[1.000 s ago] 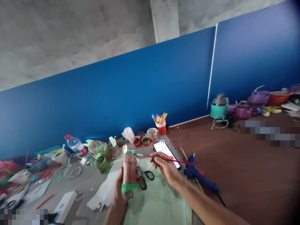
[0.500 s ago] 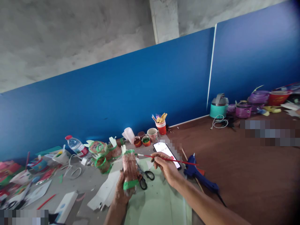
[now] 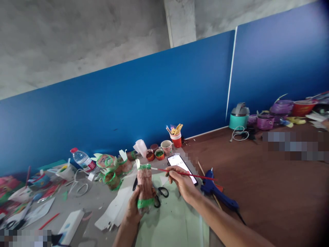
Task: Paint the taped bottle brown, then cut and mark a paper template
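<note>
My left hand (image 3: pixel 135 210) is wrapped round the lower end of a brown painted bottle (image 3: pixel 144 185) with green bands at top and bottom, holding it upright above a pale green sheet (image 3: pixel 169 223). My right hand (image 3: pixel 183 183) pinches a thin red paintbrush (image 3: pixel 180 173), whose tip touches the green band at the bottle's top. Black scissors (image 3: pixel 159 196) lie on the sheet just behind the bottle. A phone (image 3: pixel 181 164) with a lit screen lies beyond my right hand.
A blue glue gun (image 3: pixel 218 195) lies at my right. Similar brown and green bottles (image 3: pixel 111 168), small paint cups (image 3: pixel 159 154), a red cup of tools (image 3: pixel 176 137) and a water bottle (image 3: pixel 82 159) stand along the blue wall. Paper clutter covers the left; pots sit far right.
The bottle has turned a little in my left hand and sits slightly further right. The brush stays at the top green band.
</note>
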